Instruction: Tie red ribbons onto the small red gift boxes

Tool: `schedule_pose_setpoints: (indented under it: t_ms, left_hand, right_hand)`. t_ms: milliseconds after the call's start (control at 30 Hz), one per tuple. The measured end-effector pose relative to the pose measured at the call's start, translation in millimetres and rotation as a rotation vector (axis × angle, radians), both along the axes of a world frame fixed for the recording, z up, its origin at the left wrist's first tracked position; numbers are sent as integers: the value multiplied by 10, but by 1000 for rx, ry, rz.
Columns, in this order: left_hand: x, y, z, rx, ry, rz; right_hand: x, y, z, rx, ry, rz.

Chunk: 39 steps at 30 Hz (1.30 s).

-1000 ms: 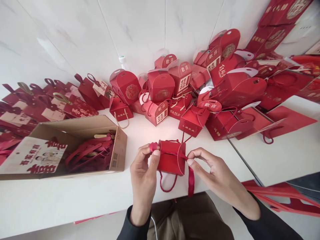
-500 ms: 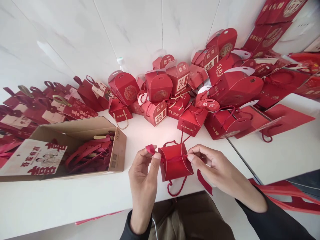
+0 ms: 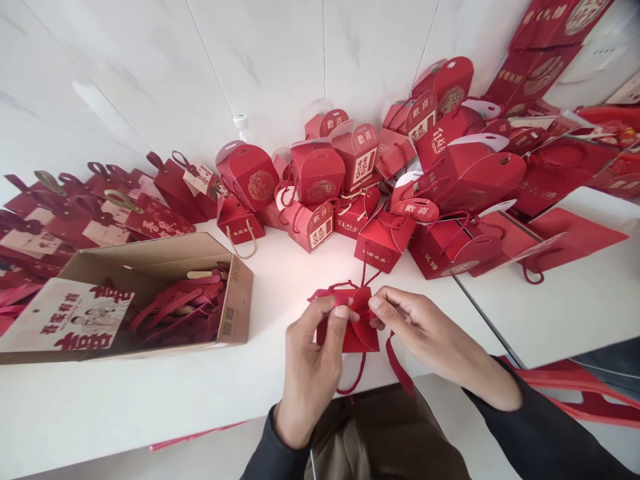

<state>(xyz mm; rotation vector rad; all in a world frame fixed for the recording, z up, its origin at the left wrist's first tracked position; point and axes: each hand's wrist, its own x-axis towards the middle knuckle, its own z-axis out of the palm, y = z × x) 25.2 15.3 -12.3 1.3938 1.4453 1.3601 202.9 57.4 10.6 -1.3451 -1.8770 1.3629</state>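
Note:
A small red gift box (image 3: 356, 339) with curved top flaps lies at the table's front edge, a twisted red cord handle (image 3: 357, 375) looping out below it. My left hand (image 3: 316, 353) pinches one end of a red ribbon (image 3: 400, 367) over the top of the box. On the right side my right hand (image 3: 410, 320) grips the same ribbon between thumb and fingers, close to the flaps. The ribbon's loose tail hangs down over the table edge beneath that hand. Fingers hide part of the ribbon and the box's left side.
A cardboard box (image 3: 239, 300) with red straps (image 3: 175, 307) and a printed card (image 3: 93, 313) stands on the left. Several red gift boxes (image 3: 385, 240) are piled along the wall. Red gift bags (image 3: 165, 217) line the back left. A red plastic chair (image 3: 575, 393) is at right.
My left hand has moved right, bringing its ribbon end over the box, close to my right hand. The box's curved flaps now fold inward and meet at the middle.

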Motion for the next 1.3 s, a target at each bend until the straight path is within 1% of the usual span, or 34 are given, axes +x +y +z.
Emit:
schedule_pose_setpoints:
  t_ms: [67,167,233,300,367,400,467,533,567,600,667,733,800,867,967,1033,1067,1133,1200,1233,1300]
  left_hand:
    - [22,36,-12,-35,13,-51]
    - [46,93,-11,-53,19,-51]
    - [56,114,6,-58,21,-52]
    - [64,113,29,-52,36,-67]
    - [74,95,46,-50,88,-95]
    - [79,84,51,-54,116,-112]
    - [88,67,52,-79,124,-127]
    - [89,66,51,-105,59,-93]
    - [84,71,52,-115,12,-67]
    - [75,76,55,-126,-28,-41]
    - [48,85,66,-151,-73,-6]
    - [14,88,76,-169,-97,-5]
    - [-15,87,76,-165,-110,-9]
    - [-33,87,65,-156,-111,-8]
    - [-37,91,45,-153,-109,3]
    - [-34,95,44,-146,-144,13]
    - [-34,96,48,-146,-170,10]
    - [-38,98,66,-152,-228,-19]
    - [-48,97,85,-158,-297,-66]
    - [-53,96,91,-163,-337,-87]
    - [-60,93,91,-179,-405,-112]
  right_hand:
    - [-15,18,-6,16,-14,8]
    - [-15,70,14,42,-9,16]
    - [-11,118,68,52,20,24]
    - [-18,161,167,60,64,30]
    - [-47,189,306,87,115,51]
    - [-71,198,385,113,141,82]
    - [-131,217,540,175,181,196]
    - [-187,257,650,226,201,288]
    - [-206,288,675,257,204,291]
    - [-216,327,675,294,198,274]
    - [-214,416,608,374,142,243]
    - [-190,492,486,403,46,317]
    - [-162,532,371,377,-23,408]
    - [-140,530,314,400,-47,399]
    - [-113,468,360,523,-78,313]
    - [-86,404,439,552,-92,251]
    - [-66,370,478,530,-92,217]
    - [-18,307,534,412,-96,188]
    - [29,259,545,281,-132,248]
    - [46,243,532,250,-166,283]
    - [57,228,475,263,-237,297]
